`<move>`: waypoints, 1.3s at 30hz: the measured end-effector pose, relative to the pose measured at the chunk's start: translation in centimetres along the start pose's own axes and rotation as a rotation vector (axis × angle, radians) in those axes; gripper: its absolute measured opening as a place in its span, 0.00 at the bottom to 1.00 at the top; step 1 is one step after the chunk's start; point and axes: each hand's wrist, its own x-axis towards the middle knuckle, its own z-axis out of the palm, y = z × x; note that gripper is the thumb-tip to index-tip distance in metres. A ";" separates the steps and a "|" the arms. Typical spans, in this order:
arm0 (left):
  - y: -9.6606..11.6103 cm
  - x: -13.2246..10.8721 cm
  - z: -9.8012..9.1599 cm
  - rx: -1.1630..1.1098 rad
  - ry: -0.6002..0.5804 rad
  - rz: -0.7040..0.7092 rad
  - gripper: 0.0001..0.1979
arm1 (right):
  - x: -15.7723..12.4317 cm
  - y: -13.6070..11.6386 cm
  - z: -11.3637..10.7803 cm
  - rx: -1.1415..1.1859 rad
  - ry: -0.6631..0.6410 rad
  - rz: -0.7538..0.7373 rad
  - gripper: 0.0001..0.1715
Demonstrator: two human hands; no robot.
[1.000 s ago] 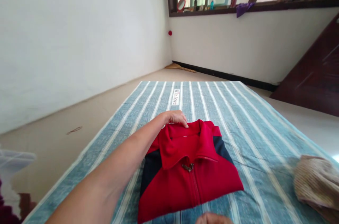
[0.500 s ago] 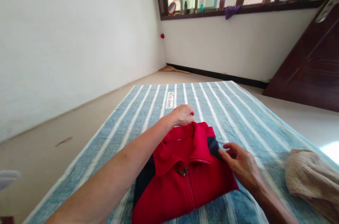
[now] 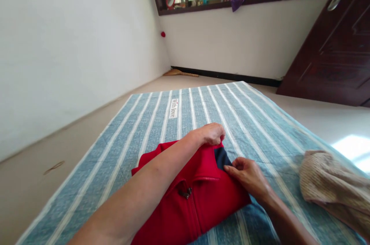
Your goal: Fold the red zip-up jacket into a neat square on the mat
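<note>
A folded red zip jacket (image 3: 222, 198) with dark navy shoulder panels lies on the blue striped cloth (image 3: 115, 160), its collar facing away from me. My left hand (image 3: 213, 134) reaches across the jacket, fingers closed on its red edge near the top right of the collar. The left forearm covers part of the collar and the jacket's left side. At the right shoulder, my right hand (image 3: 245, 175) pinches the navy panel between thumb and fingers. The zip pull (image 3: 185, 193) shows just below the collar opening.
A beige knitted garment (image 3: 332, 187) lies on the right of the cloth. Beyond the cloth's far edge, a broom (image 3: 180, 72) rests on the floor by the wall. A dark red door (image 3: 326, 52) stands at right, and small items line the windowsill (image 3: 208, 7).
My left hand has moved right along the collar to the jacket's right shoulder. More red fabric shows beyond the left forearm. The right hand keeps to the navy panel; the view has shifted slightly.
</note>
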 end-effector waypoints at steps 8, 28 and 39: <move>-1.1 0.9 0.7 0.035 -0.070 -0.046 0.14 | -0.1 0.6 0.5 0.053 0.003 -0.022 0.20; 0.0 -0.1 1.6 0.187 0.036 -0.006 0.17 | 0.9 0.1 -0.3 -0.110 0.040 -0.069 0.29; 0.3 -1.7 0.7 0.173 0.136 -0.011 0.12 | 1.3 0.0 -0.4 -0.198 0.069 -0.108 0.31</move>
